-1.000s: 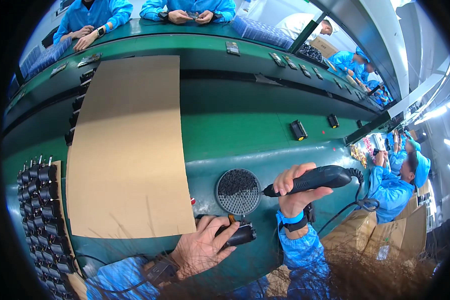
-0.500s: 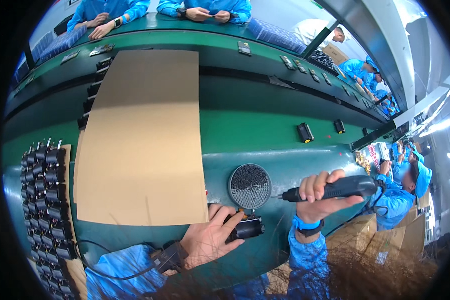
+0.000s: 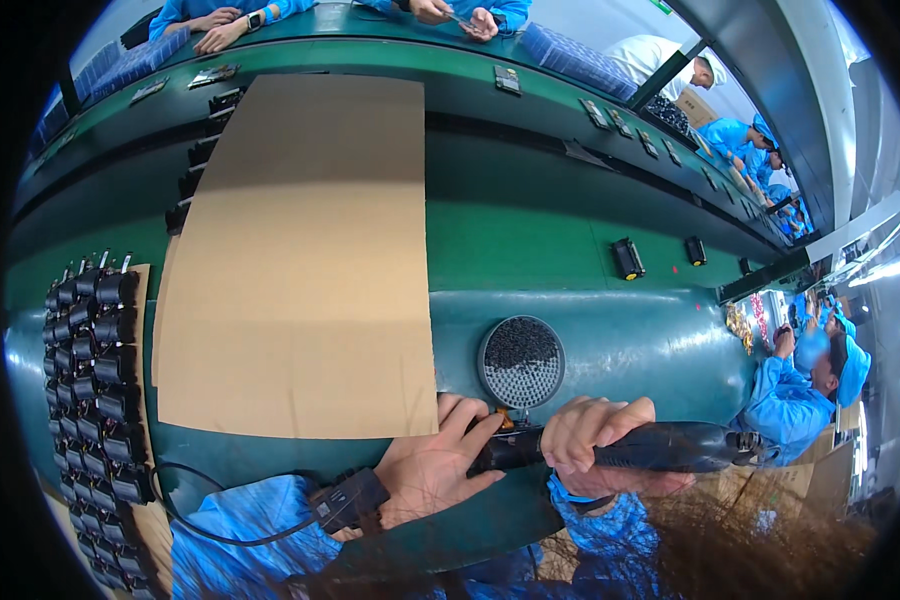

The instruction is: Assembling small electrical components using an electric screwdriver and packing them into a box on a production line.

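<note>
Open room is offered on the worktop (image 3: pixel 650 345) right of the round dish (image 3: pixel 526 385) and the edge of the cardboard sheet (image 3: pixel 305 260), while nearer, a black casing (image 3: pixel 505 455) is gripped by the half-curled left hand (image 3: pixel 430 468) and a black driver (image 3: pixel 665 447) by the tightly wrapped right hand (image 3: pixel 592 440).

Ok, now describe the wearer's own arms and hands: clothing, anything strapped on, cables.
The left hand is ungloved, with a bright-blue fabric sleeve, a black boxy device strapped at the wrist and a thin black cable looping beside the sleeve. The right hand is ungloved too, with a matching blue fabric sleeve and blue at the wrist, mostly hidden.
</note>
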A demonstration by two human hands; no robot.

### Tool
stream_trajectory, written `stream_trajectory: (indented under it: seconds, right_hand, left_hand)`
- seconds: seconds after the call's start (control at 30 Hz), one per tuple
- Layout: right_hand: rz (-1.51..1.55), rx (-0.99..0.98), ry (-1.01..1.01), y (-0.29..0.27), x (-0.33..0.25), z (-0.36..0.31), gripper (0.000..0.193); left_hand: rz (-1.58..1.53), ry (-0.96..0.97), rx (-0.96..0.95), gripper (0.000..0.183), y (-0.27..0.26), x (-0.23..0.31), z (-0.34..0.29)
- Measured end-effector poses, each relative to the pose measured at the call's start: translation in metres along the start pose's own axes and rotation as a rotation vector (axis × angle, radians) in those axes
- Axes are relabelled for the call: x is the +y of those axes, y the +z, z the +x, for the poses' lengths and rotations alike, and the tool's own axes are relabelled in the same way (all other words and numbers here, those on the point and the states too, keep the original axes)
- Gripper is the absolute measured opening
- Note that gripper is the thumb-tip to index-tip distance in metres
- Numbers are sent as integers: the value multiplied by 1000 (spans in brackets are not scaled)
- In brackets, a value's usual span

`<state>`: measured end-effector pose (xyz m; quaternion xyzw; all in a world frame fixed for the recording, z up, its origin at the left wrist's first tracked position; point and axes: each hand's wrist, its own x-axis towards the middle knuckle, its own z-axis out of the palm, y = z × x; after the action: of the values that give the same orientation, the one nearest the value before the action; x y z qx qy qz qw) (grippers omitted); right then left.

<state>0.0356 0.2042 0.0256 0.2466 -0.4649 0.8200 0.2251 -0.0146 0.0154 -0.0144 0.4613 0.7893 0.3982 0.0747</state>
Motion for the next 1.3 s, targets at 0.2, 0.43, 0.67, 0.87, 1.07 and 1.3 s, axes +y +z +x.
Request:
stream_trajectory:
  seconds: [0.2,0.43,0.67,0.87,1.07,1.3]
  right_hand:
    - [31,32,20,-3,5,-5,91]
    - [36,18,28,-7,8,-4,92]
    - [10,14,29,-4,7,-3,91]
    - [7,38,15,-3,7,-3,92]
    - [-16,25,5,1,8,-2,91]
    - [-4,-3,36,-1,8,-1,92]
  left_hand:
    - [38,29,6,63,1,-3,1]
    - [44,44,20,62,3,-5,1]
    - [41,38,27,62,3,-4,0]
    - [47,31,19,62,2,-3,0]
    - [49,27,24,62,2,-3,-1]
    - [57,31,22,62,4,-4,0]
